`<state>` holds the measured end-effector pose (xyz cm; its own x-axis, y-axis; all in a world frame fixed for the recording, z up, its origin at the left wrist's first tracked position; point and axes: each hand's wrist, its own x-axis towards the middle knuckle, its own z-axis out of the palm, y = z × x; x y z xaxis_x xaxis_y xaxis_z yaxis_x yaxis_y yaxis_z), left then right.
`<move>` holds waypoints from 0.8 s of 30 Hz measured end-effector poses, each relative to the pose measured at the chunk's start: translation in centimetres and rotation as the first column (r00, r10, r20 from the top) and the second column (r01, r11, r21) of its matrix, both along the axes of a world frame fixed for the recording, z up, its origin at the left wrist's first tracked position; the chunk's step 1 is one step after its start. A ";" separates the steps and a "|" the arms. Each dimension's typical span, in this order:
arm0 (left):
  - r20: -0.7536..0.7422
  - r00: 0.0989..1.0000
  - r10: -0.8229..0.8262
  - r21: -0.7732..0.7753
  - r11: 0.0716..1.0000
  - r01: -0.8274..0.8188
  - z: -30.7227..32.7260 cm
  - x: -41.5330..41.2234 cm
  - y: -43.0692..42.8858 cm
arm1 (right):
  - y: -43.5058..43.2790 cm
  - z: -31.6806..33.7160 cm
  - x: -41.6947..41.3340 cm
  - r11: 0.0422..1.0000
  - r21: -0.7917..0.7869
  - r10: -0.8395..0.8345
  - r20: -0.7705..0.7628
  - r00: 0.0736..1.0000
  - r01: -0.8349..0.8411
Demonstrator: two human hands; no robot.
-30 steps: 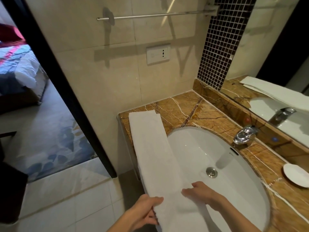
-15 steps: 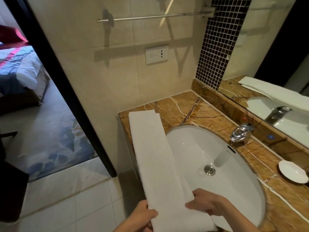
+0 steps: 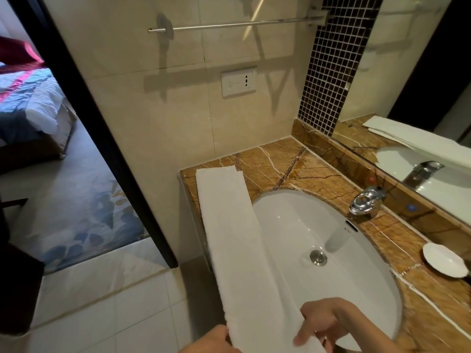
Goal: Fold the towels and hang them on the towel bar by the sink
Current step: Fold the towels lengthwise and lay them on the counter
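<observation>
A white towel [image 3: 237, 240], folded into a long narrow strip, lies along the left edge of the marble counter and over the rim of the sink [image 3: 339, 250]. My left hand [image 3: 214, 340] grips the towel's near left edge at the bottom of the view. My right hand [image 3: 328, 322] pinches the near right edge, fingers curled over the cloth. The metal towel bar [image 3: 237, 24] is bare on the wall above the counter.
A chrome tap [image 3: 367, 200] stands behind the sink, a white soap dish [image 3: 444, 259] at the right. A wall socket [image 3: 238, 81] sits under the bar. A mirror [image 3: 418, 98] covers the right wall. An open doorway at the left leads to a bedroom.
Both hands have slid toward me along the towel's near end, now lower in the view. The camera has tilted up slightly. The towel lies as before.
</observation>
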<state>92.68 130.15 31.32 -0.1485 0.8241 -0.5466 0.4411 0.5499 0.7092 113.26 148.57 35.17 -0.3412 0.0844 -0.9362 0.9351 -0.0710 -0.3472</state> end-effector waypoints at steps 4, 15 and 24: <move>0.257 0.929 0.265 -0.241 0.949 -0.204 0.8 -0.1 1.2 | 0.1 -0.7 0.1 0.999 0.039 -0.005 0.025 1.000 0.004; 0.099 0.830 0.550 -0.074 0.835 -0.545 1.2 -2.5 6.4 | 1.5 -2.7 -2.7 0.837 0.503 -0.154 -0.160 0.975 0.215; 0.126 0.789 0.601 0.010 0.795 -0.607 2.3 -4.6 9.1 | 1.3 -4.0 -5.6 0.776 0.538 -0.184 -0.306 0.934 0.329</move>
